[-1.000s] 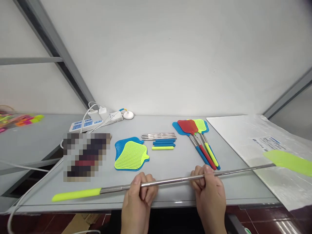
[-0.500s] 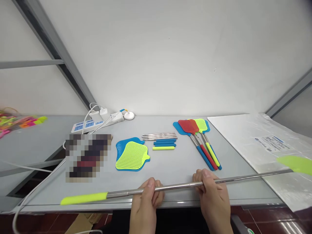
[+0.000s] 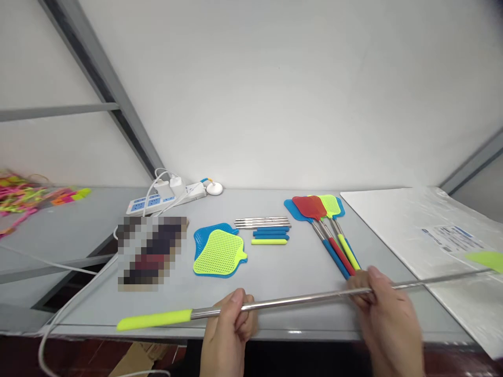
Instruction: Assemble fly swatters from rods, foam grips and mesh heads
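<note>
A fly swatter (image 3: 298, 300) with a drawn-out metal telescopic rod lies across both hands, tilted slightly up to the right. Its yellow-green handle (image 3: 155, 319) points left, and its yellow-green head (image 3: 485, 259) reaches the right edge of view. My left hand (image 3: 231, 324) is closed on the rod near the handle. Farther right along the rod, my right hand (image 3: 383, 309) is closed on it too, a little blurred. Behind the right hand lie several fly swatters (image 3: 330, 230) in blue, red and yellow-green, their handles toward me.
Loose swatter heads (image 3: 220, 252), several metal rods (image 3: 261, 222) and blue and yellow-green handles (image 3: 270, 235) lie mid-table. A power strip (image 3: 168, 199) with white cables stands back left, near a pixelated patch. A white plastic bag (image 3: 396, 225) covers the right side. Colourful items (image 3: 35, 196) lie far left.
My right hand has slid right along the rod, away from the left hand, which now sits closer to the handle. The view has shifted slightly.
</note>
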